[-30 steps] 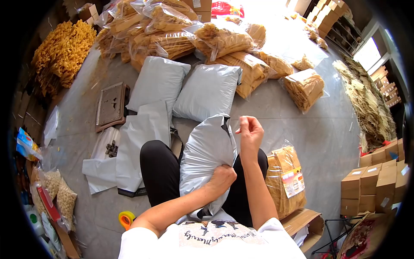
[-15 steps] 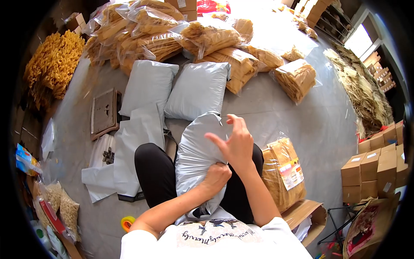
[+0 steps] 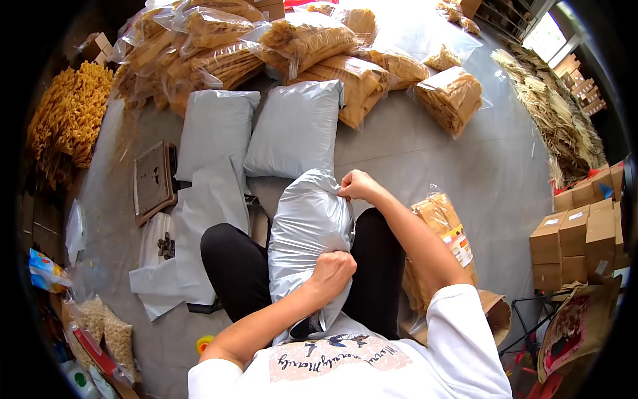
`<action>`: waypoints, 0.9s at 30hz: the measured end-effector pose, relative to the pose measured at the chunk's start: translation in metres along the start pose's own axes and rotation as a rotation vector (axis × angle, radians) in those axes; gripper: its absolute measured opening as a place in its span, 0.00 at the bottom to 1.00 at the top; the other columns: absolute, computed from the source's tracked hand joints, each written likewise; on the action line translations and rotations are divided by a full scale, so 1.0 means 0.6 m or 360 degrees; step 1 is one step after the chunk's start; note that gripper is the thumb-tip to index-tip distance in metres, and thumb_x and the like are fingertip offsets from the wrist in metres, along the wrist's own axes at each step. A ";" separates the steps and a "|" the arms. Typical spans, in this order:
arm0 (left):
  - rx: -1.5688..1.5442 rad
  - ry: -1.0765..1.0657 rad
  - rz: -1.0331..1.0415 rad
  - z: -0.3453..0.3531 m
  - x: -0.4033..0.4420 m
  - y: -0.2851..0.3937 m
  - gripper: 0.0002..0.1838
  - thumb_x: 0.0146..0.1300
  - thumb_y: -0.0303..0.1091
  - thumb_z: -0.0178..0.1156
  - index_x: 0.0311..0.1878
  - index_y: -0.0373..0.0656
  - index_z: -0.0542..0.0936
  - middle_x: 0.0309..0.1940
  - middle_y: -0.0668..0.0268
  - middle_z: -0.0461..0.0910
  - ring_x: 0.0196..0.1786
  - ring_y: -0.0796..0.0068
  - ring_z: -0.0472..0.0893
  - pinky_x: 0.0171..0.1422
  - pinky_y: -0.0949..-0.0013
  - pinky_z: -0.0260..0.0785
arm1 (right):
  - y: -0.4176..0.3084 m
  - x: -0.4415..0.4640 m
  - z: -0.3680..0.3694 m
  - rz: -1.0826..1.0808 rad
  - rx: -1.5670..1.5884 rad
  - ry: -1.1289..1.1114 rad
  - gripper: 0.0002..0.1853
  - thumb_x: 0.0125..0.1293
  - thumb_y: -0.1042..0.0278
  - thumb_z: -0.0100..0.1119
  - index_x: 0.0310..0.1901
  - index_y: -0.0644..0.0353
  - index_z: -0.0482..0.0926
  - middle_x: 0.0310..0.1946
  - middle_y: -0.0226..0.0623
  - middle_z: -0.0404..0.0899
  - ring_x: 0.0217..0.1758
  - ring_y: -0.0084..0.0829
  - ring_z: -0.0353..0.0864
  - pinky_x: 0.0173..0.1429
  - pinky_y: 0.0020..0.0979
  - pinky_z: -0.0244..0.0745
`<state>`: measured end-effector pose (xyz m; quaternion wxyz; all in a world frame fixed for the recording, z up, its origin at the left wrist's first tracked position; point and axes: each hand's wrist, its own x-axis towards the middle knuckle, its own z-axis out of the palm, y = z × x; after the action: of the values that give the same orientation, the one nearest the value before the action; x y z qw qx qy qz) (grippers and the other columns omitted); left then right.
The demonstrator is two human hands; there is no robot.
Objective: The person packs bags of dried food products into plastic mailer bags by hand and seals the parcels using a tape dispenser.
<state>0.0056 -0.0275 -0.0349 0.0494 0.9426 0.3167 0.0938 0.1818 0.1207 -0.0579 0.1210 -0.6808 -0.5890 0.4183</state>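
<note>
A plump grey plastic mailing bag (image 3: 302, 223) rests in the lap between the black-trousered knees, its surface wrinkled. My left hand (image 3: 334, 274) is closed on the bag's right edge, low down. Higher up, my right hand (image 3: 359, 185) pinches the same edge near the top corner. Two filled grey mailing bags (image 3: 292, 130) lie on the floor just ahead. Flat grey mailing bags (image 3: 211, 216) are spread left of the knees.
Clear bags of dried yellowish sticks (image 3: 212, 63) are heaped at the back. A brown tray-like object (image 3: 154, 181) lies left. One labelled clear bag (image 3: 435, 226) stands by the right knee. Cardboard boxes (image 3: 578, 236) are stacked at right, and orange tape (image 3: 205, 343) sits lower left.
My right hand, raised with fingers spread before, has come down onto the bag's upper right edge and closed there. My left hand keeps its hold. The view has shifted slightly.
</note>
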 end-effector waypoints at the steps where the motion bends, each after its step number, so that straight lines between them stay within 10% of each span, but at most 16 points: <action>1: -0.0001 -0.0016 -0.0002 -0.001 0.003 -0.004 0.01 0.44 0.27 0.57 0.20 0.43 0.76 0.17 0.61 0.77 0.22 0.67 0.80 0.25 0.69 0.71 | -0.007 0.006 0.000 0.0076 -0.0060 -0.0162 0.11 0.50 0.62 0.66 0.21 0.61 0.80 0.17 0.33 0.79 0.23 0.24 0.78 0.29 0.29 0.71; 6: -0.0209 -0.0145 -0.0084 -0.002 0.019 -0.014 0.02 0.40 0.27 0.59 0.18 0.42 0.79 0.18 0.59 0.79 0.23 0.64 0.82 0.27 0.66 0.73 | -0.012 0.039 0.032 0.0208 -0.0276 -0.0417 0.13 0.51 0.61 0.66 0.20 0.62 0.79 0.19 0.36 0.79 0.24 0.30 0.78 0.29 0.33 0.72; 11: -0.0258 -0.0195 -0.0230 -0.003 0.017 -0.016 0.03 0.42 0.27 0.58 0.17 0.42 0.80 0.18 0.57 0.79 0.24 0.60 0.82 0.29 0.62 0.73 | -0.055 -0.040 0.069 -0.0072 -0.0778 0.0446 0.08 0.57 0.73 0.55 0.38 0.61 0.78 0.40 0.48 0.80 0.43 0.45 0.80 0.47 0.40 0.72; 14: -0.0515 -0.0099 -0.0312 -0.023 -0.008 -0.019 0.04 0.48 0.27 0.56 0.23 0.39 0.78 0.21 0.53 0.78 0.29 0.52 0.80 0.33 0.57 0.71 | -0.057 -0.131 0.074 -0.0615 -0.1189 0.1267 0.21 0.54 0.78 0.51 0.52 0.69 0.72 0.53 0.50 0.73 0.58 0.47 0.71 0.69 0.44 0.52; 20: -0.1122 -0.0092 -0.0558 -0.055 -0.039 -0.052 0.06 0.53 0.26 0.58 0.33 0.34 0.74 0.25 0.49 0.77 0.33 0.47 0.77 0.37 0.56 0.67 | -0.033 -0.362 0.113 -0.0856 -0.0044 0.0440 0.18 0.48 0.83 0.53 0.44 0.65 0.77 0.45 0.44 0.78 0.48 0.45 0.78 0.51 0.37 0.75; 27: -0.1117 0.0104 -0.0815 -0.058 -0.057 -0.029 0.04 0.55 0.25 0.57 0.33 0.35 0.73 0.24 0.50 0.77 0.32 0.50 0.78 0.36 0.58 0.67 | -0.025 -0.401 0.228 -0.0866 -0.0116 0.0533 0.24 0.55 0.67 0.62 0.55 0.63 0.74 0.66 0.52 0.58 0.71 0.51 0.53 0.66 0.44 0.59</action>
<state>-0.0385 -0.0335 -0.0085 0.3785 0.7562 0.4905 0.2103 0.0845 -0.1371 -0.0303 0.2992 -0.5616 -0.7359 0.2313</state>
